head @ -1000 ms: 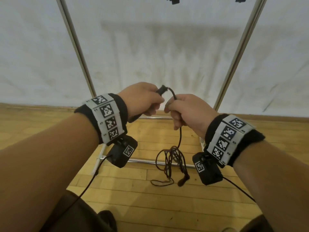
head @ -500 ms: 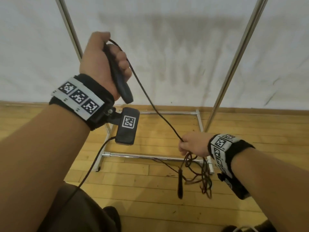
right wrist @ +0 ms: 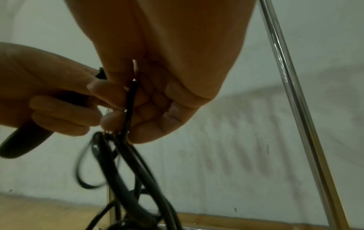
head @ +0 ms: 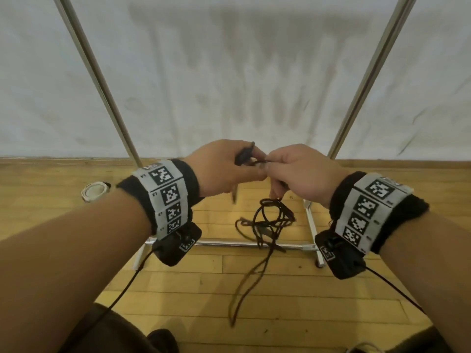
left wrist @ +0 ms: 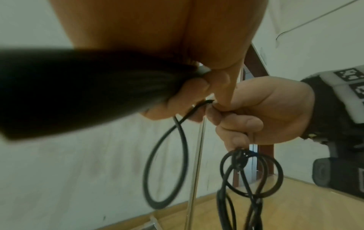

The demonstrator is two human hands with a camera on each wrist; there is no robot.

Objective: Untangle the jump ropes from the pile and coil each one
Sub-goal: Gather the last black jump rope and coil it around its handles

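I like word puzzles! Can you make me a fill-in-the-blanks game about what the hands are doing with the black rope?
1. The left hand grips the black jump rope's ____.
2. The right hand pinches the thin black ____.
3. The tangled black loops hang ____ the right hand.
4. The floor is made of ____.

Missing words: handle; cord; below; wood

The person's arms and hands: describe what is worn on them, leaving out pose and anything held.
Both forearms are bare, with no sleeves. The left wrist and right wrist each carry a black fabric band overlaid with a white strip of square black-and-white coded markers. Under each band hangs a small black camera box with its own marker, trailing a thin black cable. The hands are ungloved.
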